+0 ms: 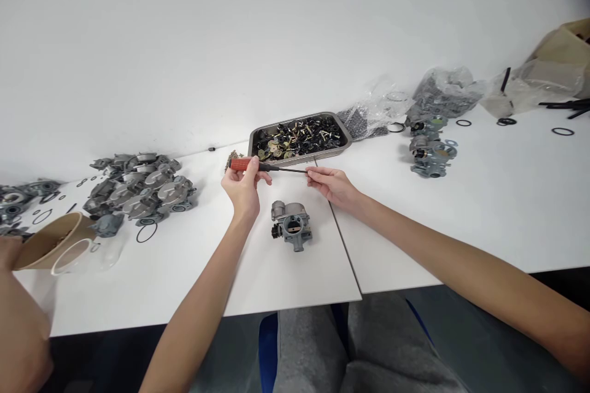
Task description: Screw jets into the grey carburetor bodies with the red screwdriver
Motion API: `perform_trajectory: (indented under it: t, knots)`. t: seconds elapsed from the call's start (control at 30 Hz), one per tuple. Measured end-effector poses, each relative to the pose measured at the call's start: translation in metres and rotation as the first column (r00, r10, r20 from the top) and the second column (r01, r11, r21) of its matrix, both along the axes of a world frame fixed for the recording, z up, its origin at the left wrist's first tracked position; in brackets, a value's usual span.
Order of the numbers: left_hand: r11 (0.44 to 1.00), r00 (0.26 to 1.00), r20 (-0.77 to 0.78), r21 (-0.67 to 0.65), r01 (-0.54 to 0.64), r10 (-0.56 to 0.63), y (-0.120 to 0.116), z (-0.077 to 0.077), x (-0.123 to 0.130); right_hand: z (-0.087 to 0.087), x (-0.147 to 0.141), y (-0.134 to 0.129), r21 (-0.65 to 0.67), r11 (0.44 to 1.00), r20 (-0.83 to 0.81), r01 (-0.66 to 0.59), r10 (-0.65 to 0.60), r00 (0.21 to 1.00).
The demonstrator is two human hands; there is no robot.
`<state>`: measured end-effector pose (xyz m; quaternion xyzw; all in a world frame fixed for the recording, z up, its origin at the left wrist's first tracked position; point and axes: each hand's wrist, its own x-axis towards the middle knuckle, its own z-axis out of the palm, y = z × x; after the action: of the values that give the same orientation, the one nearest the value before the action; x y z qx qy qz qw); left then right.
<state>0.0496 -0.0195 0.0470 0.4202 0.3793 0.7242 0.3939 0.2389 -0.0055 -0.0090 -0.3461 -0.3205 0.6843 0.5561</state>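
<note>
My left hand [243,187] grips the red handle of a small screwdriver [258,166], held level above the white table [415,227]. My right hand [332,185] pinches the tip end of its thin dark shaft; whether a small part sits between those fingers I cannot tell. A grey metal carburetor body [291,225] rests on the table just below and between both hands. Behind the hands stands a metal tray [343,144] filled with small black and brass parts.
A pile of grey carburetor castings [138,187] and loose black O-rings [146,233] lie at the left. Another person's arm [21,319] holds a brown paper cup [46,242] at far left. Assembled carburetors [431,147], plastic bags [442,92] and a cardboard box [569,43] sit at right.
</note>
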Motion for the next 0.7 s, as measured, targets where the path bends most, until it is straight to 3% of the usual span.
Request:
perform_trajectory:
  t: [0.13,0.33,0.5,0.6,0.7]
  knots:
    - [0.999,0.998,0.065,-0.031,-0.024,0.026,0.002,-0.005,0.002,0.000,-0.002,-0.002,0.039,0.998,0.001,0.050,-0.050,0.999]
    - [1.000,1.000,0.013,-0.024,-0.016,0.016,-0.003,-0.008,0.011,-0.002,0.000,-0.003,0.088,0.989,0.050,0.119,-0.123,0.991]
    - [0.998,0.998,0.057,-0.062,-0.005,0.008,0.001,-0.006,0.006,0.004,-0.001,-0.003,0.161,0.982,0.134,0.104,-0.126,0.983]
    - [0.995,0.994,0.103,-0.089,0.038,-0.029,0.009,-0.003,-0.009,0.015,0.003,-0.005,0.236,0.971,0.265,0.037,-0.101,0.959]
    - [0.995,0.987,0.153,-0.086,0.059,-0.045,0.019,0.000,-0.028,0.028,0.012,-0.004,0.378,0.926,0.522,-0.019,-0.196,0.830]
